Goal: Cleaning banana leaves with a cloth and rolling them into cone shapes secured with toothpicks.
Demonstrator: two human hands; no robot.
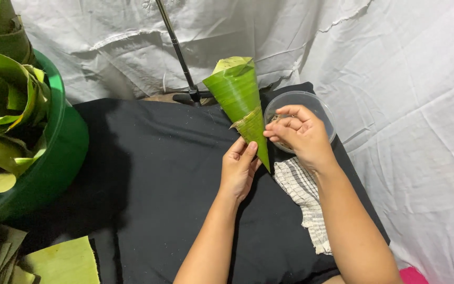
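Left hand (239,167) pinching green leaf cone (240,100) near its tip, held upright; right hand (300,134), grip pressed together, over clear bowl (300,102) at far right.

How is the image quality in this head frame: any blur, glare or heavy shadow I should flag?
Head view: sharp overall, no motion blur on the left hand, the right hand or the banana-leaf cone; lighting is soft and even; the black cloth is dark with little detail and deeper shadow beside the green tub; the white sheet is bright but not blown out; mild sheen on the cone.
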